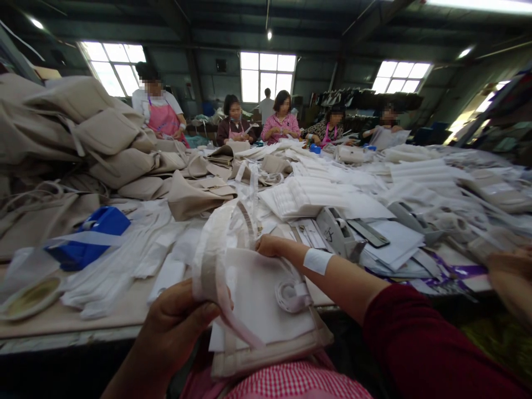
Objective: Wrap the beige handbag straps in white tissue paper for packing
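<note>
A beige handbag (270,357) rests at the table's front edge against my apron, with a white sheet (257,299) over its upper face. On that sheet lies a coiled strap (293,295) in white wrapping. My left hand (187,310) is closed around the bag's looped handle (213,260), which is covered in thin white wrap and stands up in an arc. At the bag's far edge, beside the handle's other end, is my right hand (270,245). Its fingers are curled in and partly hidden, so what they grip does not show clearly. White tape (318,260) is stuck on my right forearm.
Left are a blue tape dispenser (97,235), a round dish (31,299) and piled beige bags (103,127). Grey tape dispensers (338,233) and white packing sheets (307,197) lie right. Another person's blurred hand (511,271) is at far right. Several people sit or stand opposite.
</note>
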`<move>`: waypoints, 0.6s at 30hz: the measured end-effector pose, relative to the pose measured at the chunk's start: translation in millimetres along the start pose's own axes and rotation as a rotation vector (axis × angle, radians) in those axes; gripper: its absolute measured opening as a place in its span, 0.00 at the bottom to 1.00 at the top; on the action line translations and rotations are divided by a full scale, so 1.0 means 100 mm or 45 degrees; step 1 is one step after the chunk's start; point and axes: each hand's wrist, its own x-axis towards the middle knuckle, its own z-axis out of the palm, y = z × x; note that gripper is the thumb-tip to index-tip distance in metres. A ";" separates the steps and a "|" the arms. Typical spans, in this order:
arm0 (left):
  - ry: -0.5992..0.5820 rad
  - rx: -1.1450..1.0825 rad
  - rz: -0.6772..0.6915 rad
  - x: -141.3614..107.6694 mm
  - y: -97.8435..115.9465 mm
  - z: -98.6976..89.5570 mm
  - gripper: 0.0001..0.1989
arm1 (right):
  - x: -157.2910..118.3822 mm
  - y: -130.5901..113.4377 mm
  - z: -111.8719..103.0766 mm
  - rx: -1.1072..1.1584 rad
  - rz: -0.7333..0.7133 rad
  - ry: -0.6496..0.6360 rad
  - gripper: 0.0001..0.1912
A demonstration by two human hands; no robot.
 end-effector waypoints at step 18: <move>0.397 -0.222 -0.309 0.55 -0.72 0.03 0.20 | -1.09 -0.50 0.47 0.637 -0.492 0.252 0.14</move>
